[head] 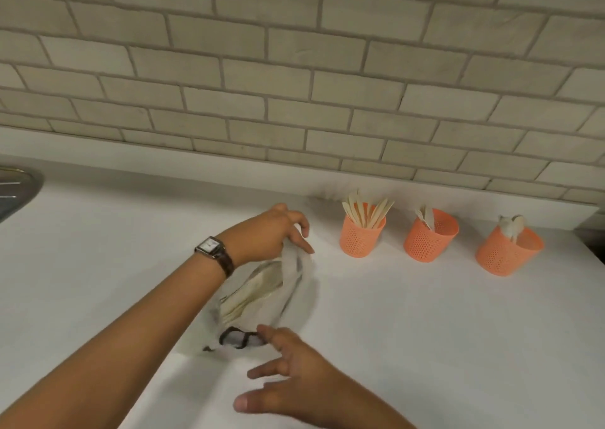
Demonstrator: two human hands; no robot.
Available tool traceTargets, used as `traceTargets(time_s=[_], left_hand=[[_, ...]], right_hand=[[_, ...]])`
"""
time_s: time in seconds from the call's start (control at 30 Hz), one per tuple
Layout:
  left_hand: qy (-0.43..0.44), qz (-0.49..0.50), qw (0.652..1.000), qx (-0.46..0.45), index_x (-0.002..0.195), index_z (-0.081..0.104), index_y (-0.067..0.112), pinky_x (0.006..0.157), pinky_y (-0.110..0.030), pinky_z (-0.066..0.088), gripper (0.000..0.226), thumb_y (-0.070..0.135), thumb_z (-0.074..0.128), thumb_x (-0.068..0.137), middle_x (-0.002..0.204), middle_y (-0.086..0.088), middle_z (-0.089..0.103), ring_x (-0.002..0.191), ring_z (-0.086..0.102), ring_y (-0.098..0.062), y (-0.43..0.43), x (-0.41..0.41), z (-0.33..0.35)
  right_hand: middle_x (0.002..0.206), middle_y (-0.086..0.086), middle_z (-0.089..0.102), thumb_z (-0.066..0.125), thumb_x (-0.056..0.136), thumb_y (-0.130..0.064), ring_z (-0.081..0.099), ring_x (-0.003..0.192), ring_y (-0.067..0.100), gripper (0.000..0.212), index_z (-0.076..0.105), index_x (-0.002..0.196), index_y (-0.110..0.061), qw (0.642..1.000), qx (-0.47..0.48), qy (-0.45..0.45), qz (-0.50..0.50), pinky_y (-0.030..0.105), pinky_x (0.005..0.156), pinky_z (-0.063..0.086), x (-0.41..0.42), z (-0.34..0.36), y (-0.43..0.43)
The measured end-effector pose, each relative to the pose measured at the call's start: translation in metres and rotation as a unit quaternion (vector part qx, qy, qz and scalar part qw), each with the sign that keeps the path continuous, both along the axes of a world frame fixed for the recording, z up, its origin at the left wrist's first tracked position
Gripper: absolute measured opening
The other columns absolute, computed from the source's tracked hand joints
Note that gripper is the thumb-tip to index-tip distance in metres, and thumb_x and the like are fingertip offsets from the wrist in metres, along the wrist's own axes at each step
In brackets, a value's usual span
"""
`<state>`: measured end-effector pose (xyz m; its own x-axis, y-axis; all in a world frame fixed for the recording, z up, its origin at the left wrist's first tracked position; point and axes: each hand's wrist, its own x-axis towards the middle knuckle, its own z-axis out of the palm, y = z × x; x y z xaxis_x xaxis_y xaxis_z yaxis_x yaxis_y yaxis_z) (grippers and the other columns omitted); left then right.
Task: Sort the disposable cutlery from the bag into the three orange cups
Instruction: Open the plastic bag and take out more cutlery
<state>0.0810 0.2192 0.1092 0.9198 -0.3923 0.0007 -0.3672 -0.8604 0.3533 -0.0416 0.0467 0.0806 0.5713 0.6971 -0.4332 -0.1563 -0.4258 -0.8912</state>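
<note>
A thin whitish plastic bag [294,301] lies on the white counter [425,324], with pale wooden cutlery [255,292] showing through its open mouth. My left hand [271,232], a watch on its wrist, pinches the bag's far handle and lifts it. My right hand [294,376] hovers with fingers spread at the bag's near edge, fingertips touching the dark printed part. Three orange perforated cups stand in a row to the right: the left cup [360,237] holds several flat wooden pieces, the middle cup [429,238] a few, the right cup [507,252] pale spoons.
A grey brick-tile wall [294,85] runs behind the counter. The rim of a metal sink [16,189] shows at the far left edge. A dark edge [594,232] ends the counter at the right, beyond the cups.
</note>
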Motion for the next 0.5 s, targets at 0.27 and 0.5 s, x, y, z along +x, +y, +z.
traceTargets(time_s=[0.27, 0.5], left_hand=[[-0.02, 0.175, 0.974, -0.14, 0.101, 0.071, 0.025, 0.088, -0.023, 0.049, 0.035, -0.001, 0.055, 0.085, 0.103, 0.013, 0.057, 0.091, 0.057, -0.005, 0.026, -0.071, -0.039], [0.123, 0.233, 0.963, -0.047, 0.112, 0.055, 0.022, 0.065, -0.009, 0.038, 0.029, 0.009, 0.042, 0.09, 0.107, 0.001, 0.058, 0.081, 0.053, -0.008, 0.008, -0.095, -0.074]], right_hand=[[0.133, -0.01, 0.023, 0.053, 0.087, -0.015, 0.054, 0.099, 0.02, 0.055, 0.033, 0.136, -0.03, 0.895, -0.138, -0.422, 0.053, 0.025, 0.072, 0.039, 0.019, -0.043, 0.006], [0.125, 0.0, 0.052, 0.059, 0.076, -0.01, 0.062, 0.09, 0.022, 0.036, 0.058, 0.108, -0.026, 0.814, -0.175, -0.547, 0.087, 0.026, 0.058, 0.043, 0.055, -0.075, -0.002]])
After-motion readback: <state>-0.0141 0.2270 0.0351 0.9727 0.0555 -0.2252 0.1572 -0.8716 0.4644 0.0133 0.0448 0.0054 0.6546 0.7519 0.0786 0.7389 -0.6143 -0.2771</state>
